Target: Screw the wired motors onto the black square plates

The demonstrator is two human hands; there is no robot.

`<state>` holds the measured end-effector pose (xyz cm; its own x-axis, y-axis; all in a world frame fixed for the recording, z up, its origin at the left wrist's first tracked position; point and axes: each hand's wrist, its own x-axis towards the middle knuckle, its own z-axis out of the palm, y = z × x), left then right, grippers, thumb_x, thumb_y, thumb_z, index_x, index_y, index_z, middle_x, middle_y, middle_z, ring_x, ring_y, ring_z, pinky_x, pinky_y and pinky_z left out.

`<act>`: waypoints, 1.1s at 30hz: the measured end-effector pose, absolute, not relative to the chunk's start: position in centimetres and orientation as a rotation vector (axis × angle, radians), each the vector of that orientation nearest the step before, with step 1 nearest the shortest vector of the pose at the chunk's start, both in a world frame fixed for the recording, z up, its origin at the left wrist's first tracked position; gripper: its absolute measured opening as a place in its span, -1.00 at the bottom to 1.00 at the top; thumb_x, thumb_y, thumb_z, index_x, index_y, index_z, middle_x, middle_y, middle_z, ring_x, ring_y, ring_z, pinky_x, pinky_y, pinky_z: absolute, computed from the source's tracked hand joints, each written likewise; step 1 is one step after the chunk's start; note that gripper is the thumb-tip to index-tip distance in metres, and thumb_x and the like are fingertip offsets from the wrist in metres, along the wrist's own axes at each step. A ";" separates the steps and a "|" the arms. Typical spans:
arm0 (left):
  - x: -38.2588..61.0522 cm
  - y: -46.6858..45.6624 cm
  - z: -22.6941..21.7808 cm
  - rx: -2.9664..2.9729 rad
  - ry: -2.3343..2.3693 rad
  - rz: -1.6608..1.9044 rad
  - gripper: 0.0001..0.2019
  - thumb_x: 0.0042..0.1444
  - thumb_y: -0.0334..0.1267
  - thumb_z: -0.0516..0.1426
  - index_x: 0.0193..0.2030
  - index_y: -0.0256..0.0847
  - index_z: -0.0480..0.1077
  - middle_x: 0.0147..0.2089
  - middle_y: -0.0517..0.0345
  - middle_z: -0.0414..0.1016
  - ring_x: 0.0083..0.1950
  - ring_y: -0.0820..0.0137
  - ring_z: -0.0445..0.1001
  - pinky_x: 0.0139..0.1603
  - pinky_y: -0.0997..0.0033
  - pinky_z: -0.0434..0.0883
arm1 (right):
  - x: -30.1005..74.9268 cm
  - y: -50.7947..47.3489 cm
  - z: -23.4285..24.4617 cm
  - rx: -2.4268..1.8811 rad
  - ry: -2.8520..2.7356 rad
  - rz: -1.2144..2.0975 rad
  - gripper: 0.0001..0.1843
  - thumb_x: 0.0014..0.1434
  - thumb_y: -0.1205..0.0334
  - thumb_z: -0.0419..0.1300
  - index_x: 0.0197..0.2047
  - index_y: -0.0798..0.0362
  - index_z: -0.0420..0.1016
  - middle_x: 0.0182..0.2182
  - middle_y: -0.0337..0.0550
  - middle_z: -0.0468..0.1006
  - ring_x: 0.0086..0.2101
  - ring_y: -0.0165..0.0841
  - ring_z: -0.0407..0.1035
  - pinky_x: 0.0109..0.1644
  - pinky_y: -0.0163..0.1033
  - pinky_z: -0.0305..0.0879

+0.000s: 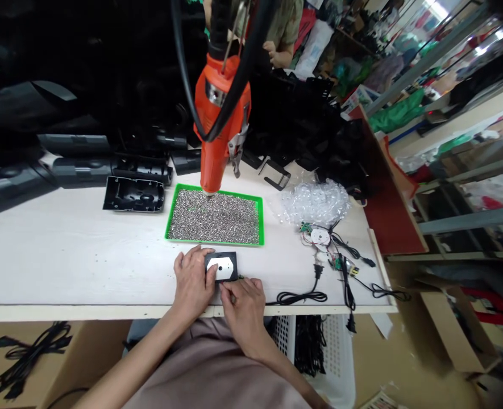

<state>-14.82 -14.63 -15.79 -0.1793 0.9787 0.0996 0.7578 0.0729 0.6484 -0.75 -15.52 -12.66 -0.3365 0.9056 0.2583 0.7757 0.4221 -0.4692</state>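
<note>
At the front of the table lies a small black plastic housing (233, 257) with a silver plate (224, 263) set in its top. My left hand (194, 278) grips its left side, the thumb pressed along the plate's edge. By its lower right corner my right hand (246, 304) has its fingers pinched together; what they hold is too small to make out. A bit of green circuit board shows beside those fingers. Just beyond the housing sits a green tray (261, 222) full of small metal screws (217, 218). Over the tray hangs an orange electric screwdriver (221, 108), pointing down.
Black plastic shells (134, 195) line the back left, with a dark heap of parts behind. Clear plastic bags (317, 201), wired circuit parts (320, 237) and coiled power cords (302, 297) lie to the right. A white basket (339, 352) stands below the table edge. Another person's hand (275, 54) shows beyond.
</note>
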 end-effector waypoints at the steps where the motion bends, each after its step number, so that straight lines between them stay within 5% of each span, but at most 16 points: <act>1: -14.9 -14.6 -15.7 1.724 1.993 0.832 -0.67 0.29 -0.12 -0.13 0.04 -0.20 0.29 0.05 -0.13 0.46 0.24 0.05 0.27 0.27 -0.13 0.00 | -0.7 -15.5 -12.8 -1.396 -2.225 0.332 -0.70 0.34 0.26 0.05 -0.44 0.03 0.42 -0.55 -0.28 0.47 -0.44 -0.39 0.31 -0.21 -0.21 0.05; 6: -15.5 -14.2 -15.2 1.709 1.948 0.799 -0.69 0.27 -0.11 -0.08 0.02 -0.14 0.33 -0.01 -0.06 0.51 0.24 0.07 0.28 0.25 -0.10 0.04 | 0.6 -15.1 -12.3 -1.154 -2.445 0.024 -0.78 0.30 0.38 0.09 -0.39 0.07 0.43 -0.54 -0.25 0.47 -0.43 -0.38 0.30 -0.17 -0.18 0.10; 9: -15.8 -13.9 -15.1 1.705 1.916 0.792 -0.71 0.26 -0.12 -0.04 0.00 -0.13 0.36 -0.02 -0.02 0.54 0.21 0.08 0.32 0.24 -0.10 0.04 | 1.1 -14.6 -11.5 -1.086 -2.482 0.040 -0.90 0.28 0.28 0.14 -0.22 0.07 0.49 -0.35 -0.16 0.57 -0.27 -0.33 0.36 -0.06 -0.14 0.16; 14: -16.1 -13.9 -15.4 1.712 1.879 0.785 -0.65 0.29 -0.13 -0.07 0.12 -0.12 0.35 0.11 0.00 0.50 0.26 0.10 0.27 0.29 -0.14 -0.02 | 0.7 -13.4 -12.3 -0.934 -2.507 0.020 -0.67 0.31 0.13 0.08 0.05 0.09 0.44 -0.03 -0.03 0.57 0.03 -0.22 0.33 0.25 0.03 0.07; 20: -17.5 -14.3 -15.8 1.753 1.691 0.715 -0.56 0.34 -0.16 -0.18 0.28 -0.13 0.20 0.28 0.00 0.35 0.36 0.21 0.14 0.36 -0.11 -0.11 | 0.7 -13.2 -13.9 -0.917 -2.522 -0.046 -0.66 0.31 0.19 0.08 0.11 0.10 0.42 0.00 -0.02 0.57 0.10 -0.19 0.31 0.32 0.11 -0.03; 33: -17.1 -14.0 -15.5 1.714 1.767 0.688 -0.65 0.26 -0.18 -0.09 0.11 -0.17 0.30 0.15 -0.06 0.44 0.33 0.14 0.20 0.35 -0.18 -0.09 | 1.0 -13.4 -14.5 -0.957 -2.488 0.064 -0.62 0.31 0.14 0.08 0.13 0.08 0.41 0.06 -0.04 0.55 0.16 -0.20 0.29 0.33 0.06 -0.02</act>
<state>-17.12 -13.97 -15.48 -0.0091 0.9986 -0.0512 0.7012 0.0429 0.7117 1.04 -13.42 -14.55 -0.6462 0.6433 0.4106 0.6215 0.7558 -0.2061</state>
